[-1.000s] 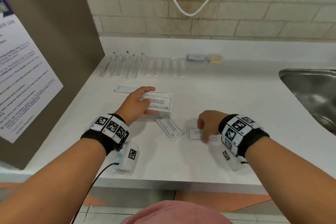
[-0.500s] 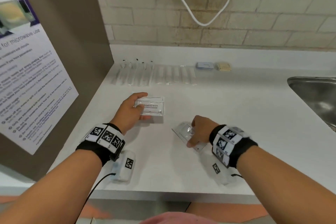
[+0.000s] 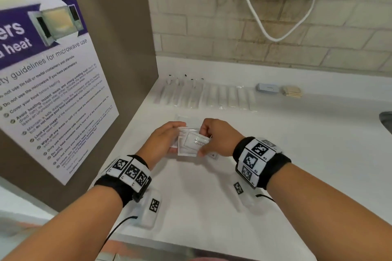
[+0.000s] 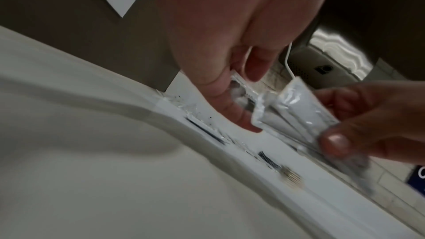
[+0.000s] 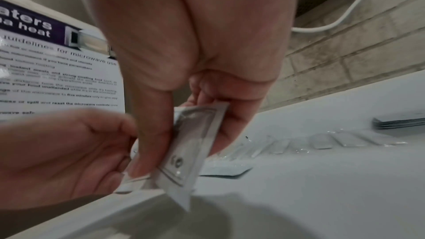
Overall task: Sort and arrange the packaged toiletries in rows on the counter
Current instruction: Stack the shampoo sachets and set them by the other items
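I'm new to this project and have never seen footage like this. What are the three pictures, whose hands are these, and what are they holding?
No machine here: a person wears one camera on the head and one on each wrist band. The head view looks down at a white counter. The left hand and right hand together hold white shampoo sachets above it. The wrist views show the same sachets from underneath. At the back lie a row of clear-wrapped packets, a small grey stack and a tan stack.
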Motion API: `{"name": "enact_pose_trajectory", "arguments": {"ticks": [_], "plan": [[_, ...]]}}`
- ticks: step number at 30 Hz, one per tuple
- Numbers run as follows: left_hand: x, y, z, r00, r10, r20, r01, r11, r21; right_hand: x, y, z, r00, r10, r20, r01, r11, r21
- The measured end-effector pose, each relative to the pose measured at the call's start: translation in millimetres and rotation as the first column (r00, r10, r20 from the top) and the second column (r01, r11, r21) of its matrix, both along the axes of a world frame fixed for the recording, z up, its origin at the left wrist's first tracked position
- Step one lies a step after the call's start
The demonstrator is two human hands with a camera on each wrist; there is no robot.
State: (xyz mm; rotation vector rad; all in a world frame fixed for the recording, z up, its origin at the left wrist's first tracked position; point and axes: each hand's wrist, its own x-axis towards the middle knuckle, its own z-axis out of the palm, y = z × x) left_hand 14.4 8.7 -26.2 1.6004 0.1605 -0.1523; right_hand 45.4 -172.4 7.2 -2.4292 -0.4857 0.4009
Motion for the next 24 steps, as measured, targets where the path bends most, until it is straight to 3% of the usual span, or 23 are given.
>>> {"name": "enact_pose_trajectory", "arguments": {"ticks": [6,9,12,14,17,19,21,23,24], "plan": [[8,9,-5,0.996,-0.09,0.006,0.09,0.994,0.057,22,24,-8,0.995,-0.074,0.07,0.064,0.989,0.133],[17,17,-5,0.999,-0.03,0.036,0.029,0.999,0.019,33,35,-4,0.984,0.028,0.178,-0.043,0.996,0.081],[29,25,-7,0.998,0.022,0.058,-0.022,1.0,0.008,45,42,-3,0.977,0.064,0.203,-0.101,0.979,0.179],[35,31,-8,0.995,0.074,0.062,-0.074,0.997,0.008,57,45,0,0.99,0.02,0.137,-0.059,0.957,0.284],[43,47,-13,0.988,0.14,0.065,-0.142,0.989,0.029,85,44,5,0.983,-0.161,0.092,0.107,0.896,0.431],[47,56,-15,0.98,0.189,0.059,-0.19,0.982,0.011,104,38,3,0.965,-0.184,0.186,0.121,0.944,0.308],[51,63,-16,0.97,0.236,0.059,-0.236,0.972,-0.006,117,33,-9,0.979,0.053,0.197,-0.038,0.996,-0.08],[55,67,-15,0.96,0.27,0.069,-0.27,0.963,-0.004,118,36,-25,0.958,0.277,0.077,-0.226,0.891,-0.395],[57,69,-15,0.956,0.284,0.077,-0.284,0.959,-0.003,115,38,-32,0.942,0.331,0.048,-0.273,0.842,-0.466]]}}
